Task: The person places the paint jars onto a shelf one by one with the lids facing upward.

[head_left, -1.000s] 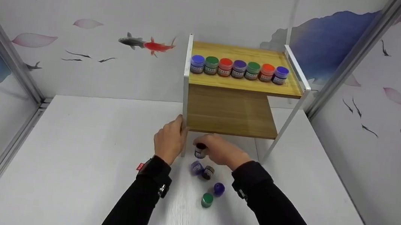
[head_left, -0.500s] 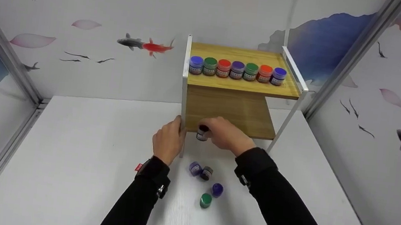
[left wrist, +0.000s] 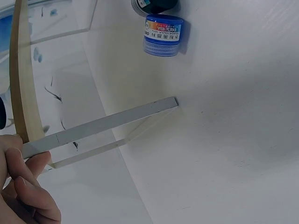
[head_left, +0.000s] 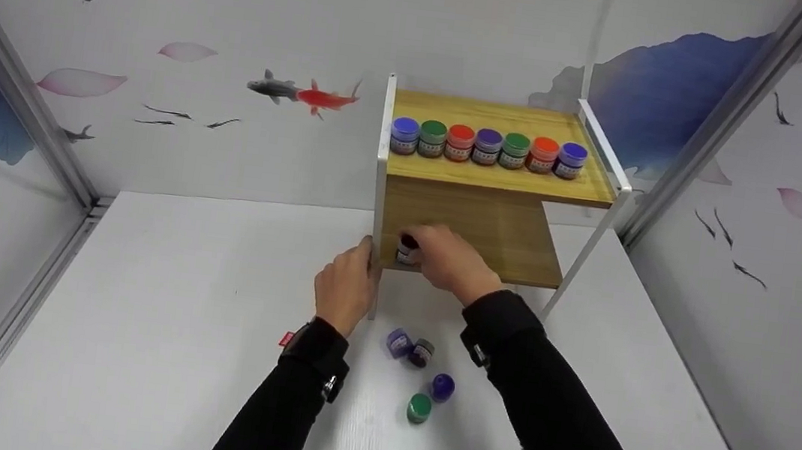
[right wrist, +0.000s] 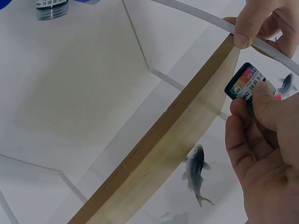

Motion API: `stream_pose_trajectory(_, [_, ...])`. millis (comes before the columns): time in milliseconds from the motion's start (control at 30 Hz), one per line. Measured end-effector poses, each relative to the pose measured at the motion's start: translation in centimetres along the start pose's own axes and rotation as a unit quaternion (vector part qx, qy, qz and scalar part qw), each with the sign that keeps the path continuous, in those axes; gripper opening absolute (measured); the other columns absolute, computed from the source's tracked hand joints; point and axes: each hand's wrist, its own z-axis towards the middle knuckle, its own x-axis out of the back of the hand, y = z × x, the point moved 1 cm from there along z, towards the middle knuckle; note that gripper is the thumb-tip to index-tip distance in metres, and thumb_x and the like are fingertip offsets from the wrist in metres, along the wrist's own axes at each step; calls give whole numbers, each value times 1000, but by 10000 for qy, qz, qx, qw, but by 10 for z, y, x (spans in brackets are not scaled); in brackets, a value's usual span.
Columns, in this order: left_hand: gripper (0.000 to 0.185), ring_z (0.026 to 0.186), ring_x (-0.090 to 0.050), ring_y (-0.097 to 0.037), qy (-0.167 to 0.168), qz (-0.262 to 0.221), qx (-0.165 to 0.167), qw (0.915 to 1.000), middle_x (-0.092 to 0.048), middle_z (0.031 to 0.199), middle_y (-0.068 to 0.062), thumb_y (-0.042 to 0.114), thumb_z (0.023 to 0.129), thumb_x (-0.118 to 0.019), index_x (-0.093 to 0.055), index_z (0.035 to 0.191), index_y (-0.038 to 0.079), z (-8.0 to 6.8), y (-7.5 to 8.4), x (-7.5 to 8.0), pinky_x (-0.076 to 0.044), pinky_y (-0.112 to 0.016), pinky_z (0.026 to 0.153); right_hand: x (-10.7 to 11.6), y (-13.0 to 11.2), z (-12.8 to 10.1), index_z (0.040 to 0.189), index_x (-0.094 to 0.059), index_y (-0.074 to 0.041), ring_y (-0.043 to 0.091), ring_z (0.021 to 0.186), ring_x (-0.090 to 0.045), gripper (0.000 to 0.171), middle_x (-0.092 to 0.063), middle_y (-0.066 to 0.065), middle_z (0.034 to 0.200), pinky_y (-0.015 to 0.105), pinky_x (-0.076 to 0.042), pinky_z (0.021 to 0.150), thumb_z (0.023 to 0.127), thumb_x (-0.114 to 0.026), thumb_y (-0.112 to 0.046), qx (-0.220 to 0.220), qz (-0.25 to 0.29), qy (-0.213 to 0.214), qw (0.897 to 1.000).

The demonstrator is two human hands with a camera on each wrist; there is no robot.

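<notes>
My right hand (head_left: 451, 259) pinches a small dark paint jar (head_left: 404, 253) by its upper part, at the front left of the lower wooden shelf (head_left: 491, 228). In the right wrist view, thumb and fingers hold the labelled jar (right wrist: 245, 80) close to the shelf edge (right wrist: 161, 121); whether it touches the board cannot be told. My left hand (head_left: 346, 287) grips the rack's white front left leg (left wrist: 107, 122) at the lower shelf's corner. Below, on the white table, lie a blue jar (head_left: 399, 343), a dark jar (head_left: 421, 353), a purple-blue jar (head_left: 442, 387) and a green-lidded jar (head_left: 418, 408).
Several paint jars with blue, green, red and purple lids, such as the leftmost blue one (head_left: 404, 136), stand in a row on the upper shelf (head_left: 489, 111). Printed white walls (head_left: 288, 152) enclose the white table (head_left: 197, 292) behind and at both sides.
My right hand has risen with the dark jar from below the lower shelf, past its front edge, to above the board. The left hand keeps its grip on the leg.
</notes>
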Motion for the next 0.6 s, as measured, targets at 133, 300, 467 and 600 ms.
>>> stream_pose_trajectory(133, [13, 62, -62, -18, 94, 17, -112, 9999, -70, 81, -4, 20, 95, -62, -63, 104, 11, -1, 0, -2, -45, -34, 51, -6, 1, 5, 131, -56, -7, 28, 119, -59, 36, -62, 14, 125, 43, -46, 103, 95, -60, -7, -33, -157, 131, 9998])
stream_pose_trajectory(300, [9, 59, -58, -16, 239, -14, -260, 9994, -68, 76, -2, 20, 95, -62, -62, 98, 12, -2, 0, -3, -42, -32, 48, -11, -2, 12, 126, -57, -5, 28, 116, -59, 32, -62, 15, 121, 42, -47, 101, 94, -60, -3, 73, -363, 289, 9989])
stream_pose_trajectory(467, [9, 58, -56, -16, 175, -46, -186, 9997, -65, 75, -2, 22, 95, -63, -59, 93, 13, -1, -2, -2, -40, -32, 48, -15, -7, 19, 125, -56, -4, 29, 115, -59, 31, -62, 15, 121, 42, -47, 100, 94, -58, -1, 63, -470, 365, 9982])
stream_pose_trajectory(600, [10, 60, -57, -17, 142, -61, -127, 9998, -65, 76, -2, 23, 95, -63, -59, 94, 14, 0, -3, -1, -39, -33, 49, -18, -8, 24, 127, -55, -5, 27, 116, -58, 33, -61, 14, 123, 41, -46, 102, 95, -58, -2, -12, -492, 416, 9979])
